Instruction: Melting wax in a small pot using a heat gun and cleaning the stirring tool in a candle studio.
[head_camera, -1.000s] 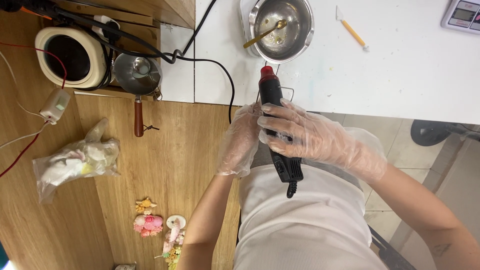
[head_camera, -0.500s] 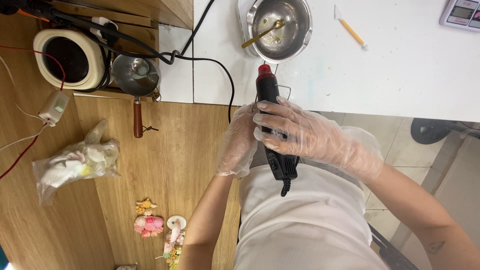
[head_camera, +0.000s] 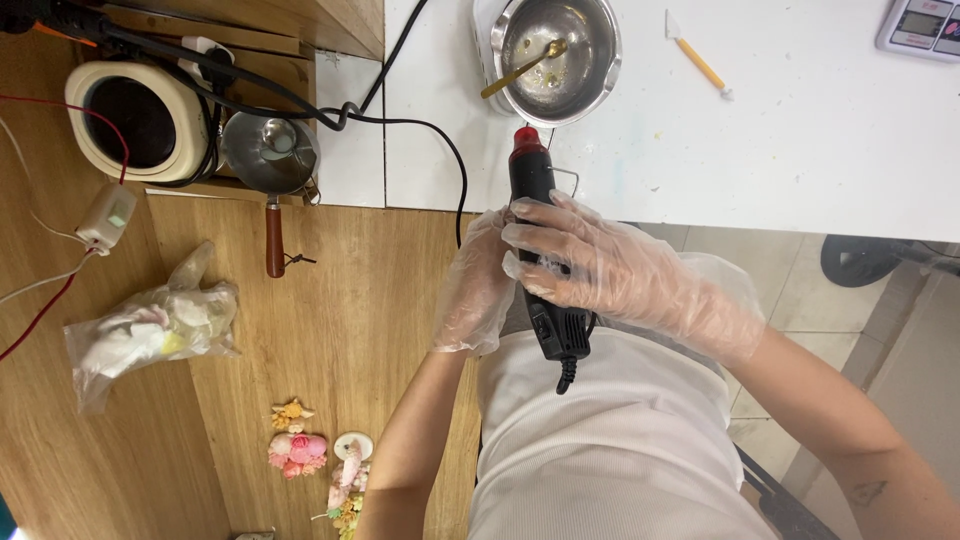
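Beside a crumpled clear bag (head_camera: 150, 330), my right hand (head_camera: 590, 270) clamps the black tool (head_camera: 540, 250), red tip toward the bowl (head_camera: 555, 55), my left hand (head_camera: 475, 285) cupped against it.

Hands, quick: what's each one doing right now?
Left hand: gloved, pressed against the side of the black heat tool; full grip cannot be told.
Right hand: gloved, fingers wrapped around the black heat tool's body, holding it.
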